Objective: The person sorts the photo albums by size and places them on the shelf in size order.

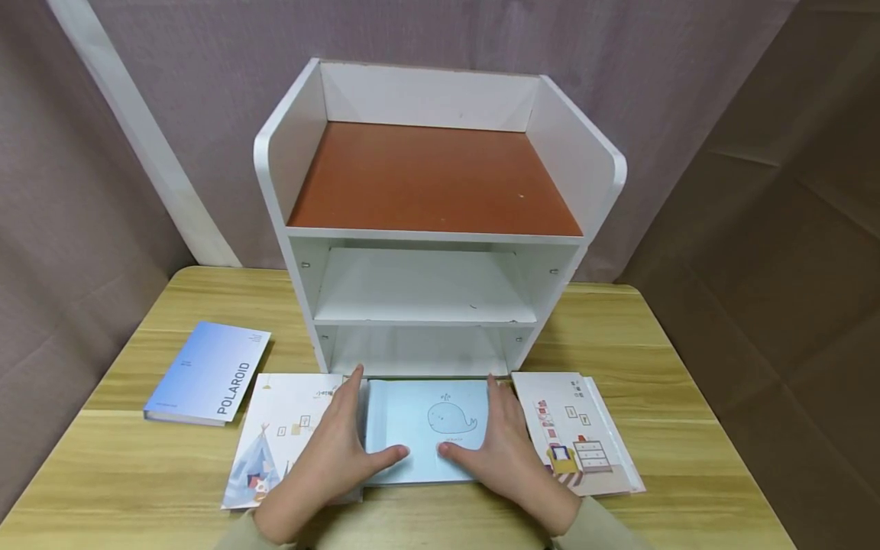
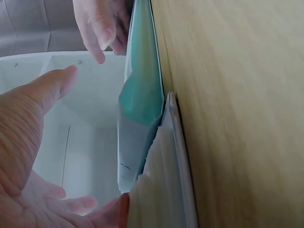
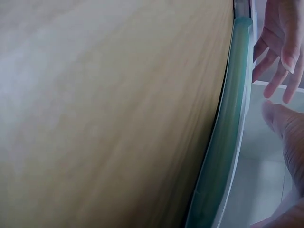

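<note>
A light blue book with a whale drawing [image 1: 412, 428] lies flat on the table before the shelf. My left hand [image 1: 344, 443] is at its left side, thumb over the cover and fingers spread toward the shelf. On the other side my right hand [image 1: 505, 451] mirrors it, thumb above the cover near the whale. In the left wrist view, the left hand [image 2: 28, 142] shows thumb and fingers wide apart. The right wrist view shows the book's pale green edge [image 3: 228, 123] beside the right thumb. Whether the fingertips touch the book is hard to tell.
A white two-tier shelf [image 1: 426, 286] with a brown top stands behind. Left of the hands lie a white tent-picture book [image 1: 275, 435] and a blue POLAROID book [image 1: 206, 370]. A furniture-picture book [image 1: 577, 431] lies to the right. Curtains hang behind the wooden table [image 1: 687, 458].
</note>
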`<state>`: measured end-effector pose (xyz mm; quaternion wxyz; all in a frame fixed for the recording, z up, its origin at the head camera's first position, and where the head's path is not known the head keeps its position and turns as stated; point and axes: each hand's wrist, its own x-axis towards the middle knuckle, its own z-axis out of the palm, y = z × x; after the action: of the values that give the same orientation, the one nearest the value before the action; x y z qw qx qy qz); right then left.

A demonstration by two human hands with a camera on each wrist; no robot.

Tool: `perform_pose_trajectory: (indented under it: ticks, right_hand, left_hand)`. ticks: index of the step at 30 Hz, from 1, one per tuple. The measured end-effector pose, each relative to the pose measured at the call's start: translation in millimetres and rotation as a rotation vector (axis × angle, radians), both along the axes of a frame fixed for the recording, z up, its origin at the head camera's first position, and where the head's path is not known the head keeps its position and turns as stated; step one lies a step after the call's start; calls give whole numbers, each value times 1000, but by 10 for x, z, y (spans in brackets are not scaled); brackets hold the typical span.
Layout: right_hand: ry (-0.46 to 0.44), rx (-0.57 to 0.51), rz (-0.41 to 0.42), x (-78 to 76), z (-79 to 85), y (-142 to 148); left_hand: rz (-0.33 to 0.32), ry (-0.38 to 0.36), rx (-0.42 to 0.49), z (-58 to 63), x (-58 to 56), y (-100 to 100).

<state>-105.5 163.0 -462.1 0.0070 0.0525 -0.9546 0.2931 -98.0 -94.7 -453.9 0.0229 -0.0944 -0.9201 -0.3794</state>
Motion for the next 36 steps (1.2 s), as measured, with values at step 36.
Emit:
perform_pose_trajectory:
  ticks: [36]
  right_hand:
    - [-36,13,8,-28,-59,17]
  left_hand:
    - [59,-345,530,99,-101,15]
